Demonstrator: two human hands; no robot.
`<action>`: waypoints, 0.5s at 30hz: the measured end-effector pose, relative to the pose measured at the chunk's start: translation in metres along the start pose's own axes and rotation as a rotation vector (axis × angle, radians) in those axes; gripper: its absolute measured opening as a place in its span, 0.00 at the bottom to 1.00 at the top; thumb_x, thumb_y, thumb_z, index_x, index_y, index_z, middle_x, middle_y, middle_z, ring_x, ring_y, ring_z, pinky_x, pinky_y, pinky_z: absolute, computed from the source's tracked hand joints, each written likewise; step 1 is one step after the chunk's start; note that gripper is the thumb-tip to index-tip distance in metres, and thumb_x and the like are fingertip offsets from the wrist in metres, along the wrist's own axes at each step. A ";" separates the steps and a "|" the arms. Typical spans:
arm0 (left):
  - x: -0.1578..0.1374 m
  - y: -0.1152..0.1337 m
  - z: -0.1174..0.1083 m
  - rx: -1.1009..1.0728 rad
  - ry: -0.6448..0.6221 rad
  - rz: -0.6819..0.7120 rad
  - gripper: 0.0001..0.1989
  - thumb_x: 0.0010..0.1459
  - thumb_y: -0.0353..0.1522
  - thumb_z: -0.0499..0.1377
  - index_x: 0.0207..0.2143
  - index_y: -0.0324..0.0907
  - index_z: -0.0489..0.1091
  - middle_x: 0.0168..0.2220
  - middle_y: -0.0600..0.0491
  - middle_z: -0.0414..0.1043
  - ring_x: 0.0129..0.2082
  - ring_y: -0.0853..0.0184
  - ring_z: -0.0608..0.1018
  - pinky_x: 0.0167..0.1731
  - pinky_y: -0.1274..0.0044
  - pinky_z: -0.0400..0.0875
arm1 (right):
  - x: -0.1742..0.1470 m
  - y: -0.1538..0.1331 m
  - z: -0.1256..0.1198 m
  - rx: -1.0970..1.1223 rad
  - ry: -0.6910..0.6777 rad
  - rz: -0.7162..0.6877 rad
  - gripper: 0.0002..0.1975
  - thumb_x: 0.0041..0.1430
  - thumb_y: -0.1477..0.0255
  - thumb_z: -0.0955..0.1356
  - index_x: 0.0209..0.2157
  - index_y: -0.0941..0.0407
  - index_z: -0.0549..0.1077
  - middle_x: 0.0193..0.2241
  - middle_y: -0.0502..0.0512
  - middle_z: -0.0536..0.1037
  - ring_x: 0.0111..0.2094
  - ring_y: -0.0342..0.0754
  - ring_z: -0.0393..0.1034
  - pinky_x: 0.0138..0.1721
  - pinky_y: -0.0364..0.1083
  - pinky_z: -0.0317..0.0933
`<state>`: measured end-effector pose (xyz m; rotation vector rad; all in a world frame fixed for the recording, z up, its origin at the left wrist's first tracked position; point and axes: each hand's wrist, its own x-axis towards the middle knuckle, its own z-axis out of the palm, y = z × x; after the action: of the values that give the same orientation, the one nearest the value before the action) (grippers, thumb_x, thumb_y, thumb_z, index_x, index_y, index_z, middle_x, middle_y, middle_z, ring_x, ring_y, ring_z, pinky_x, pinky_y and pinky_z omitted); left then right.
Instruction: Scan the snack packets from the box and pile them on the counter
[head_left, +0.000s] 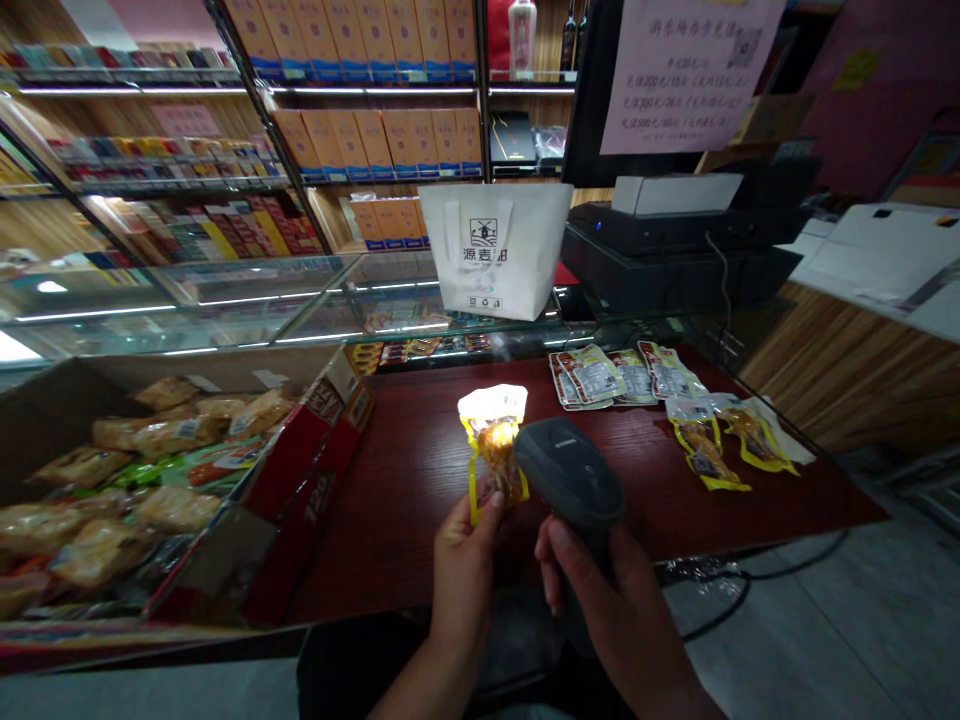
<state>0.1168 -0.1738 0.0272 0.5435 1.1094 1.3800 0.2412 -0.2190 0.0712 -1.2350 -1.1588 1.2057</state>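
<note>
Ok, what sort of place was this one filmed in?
Most likely a small shop: the right hand holds a barcode scanner by a brightly lit food packet in the left hand, and the shelves behind carry rows of matching boxes.

The right hand (607, 590) hides part of the barcode scanner (570, 468), and the left hand (466, 560) covers the bottom of the snack packet (495, 455), its print unreadable. The cardboard carton (330, 435) runs off the left edge (the pink notice (682, 70), off the top), and small packs (180, 150) on the left shelves (142, 91) are too blurred to read.
</note>
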 end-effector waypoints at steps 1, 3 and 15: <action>0.001 -0.001 0.000 0.003 -0.002 0.000 0.23 0.44 0.41 0.74 0.42 0.41 0.80 0.37 0.48 0.82 0.37 0.58 0.83 0.40 0.72 0.76 | 0.000 0.000 0.000 0.001 0.004 -0.006 0.21 0.64 0.50 0.66 0.31 0.55 0.72 0.18 0.46 0.71 0.21 0.44 0.66 0.26 0.43 0.61; 0.001 -0.002 0.000 0.006 -0.014 -0.011 0.23 0.44 0.41 0.73 0.42 0.41 0.80 0.37 0.48 0.82 0.36 0.58 0.83 0.39 0.72 0.77 | 0.000 -0.001 -0.001 0.002 0.014 -0.015 0.21 0.64 0.50 0.66 0.31 0.55 0.72 0.18 0.46 0.71 0.20 0.44 0.66 0.26 0.43 0.61; 0.013 -0.015 0.025 -0.002 -0.121 -0.058 0.18 0.47 0.38 0.72 0.40 0.39 0.80 0.42 0.47 0.82 0.41 0.61 0.82 0.45 0.73 0.76 | 0.002 0.005 -0.041 0.122 0.210 -0.013 0.21 0.64 0.53 0.68 0.45 0.56 0.72 0.19 0.45 0.73 0.20 0.43 0.64 0.24 0.42 0.60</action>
<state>0.1440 -0.1574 0.0215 0.5815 1.0180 1.2810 0.2825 -0.2192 0.0657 -1.2274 -0.9253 1.0919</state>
